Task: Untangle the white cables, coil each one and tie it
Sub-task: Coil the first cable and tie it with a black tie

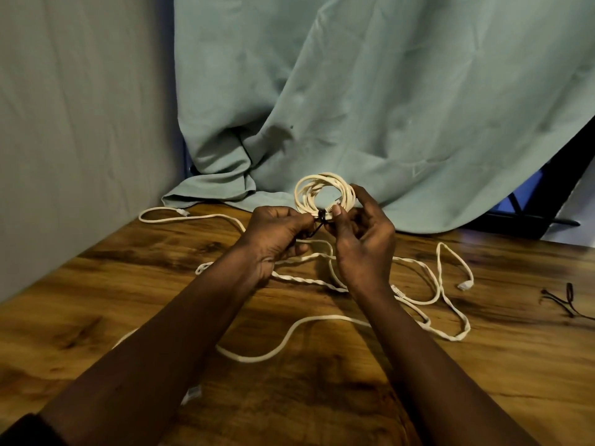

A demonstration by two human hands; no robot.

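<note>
A coiled white cable (309,191) is held up above the wooden table (96,284), in front of the curtain. My right hand (360,233) grips the coil at its lower right, thumb pressed on the strands. My left hand (273,236) pinches a thin black tie (317,225) at the bottom of the coil. More white cable (322,320) lies loose and partly twisted across the table beneath my arms, with a plug end (465,285) at the right.
A teal cloth (386,107) hangs behind and drapes onto the table's far edge. A grey wall (80,107) borders the left. Spare black ties (566,300) lie at the table's right. A dark frame (531,217) shows under the cloth.
</note>
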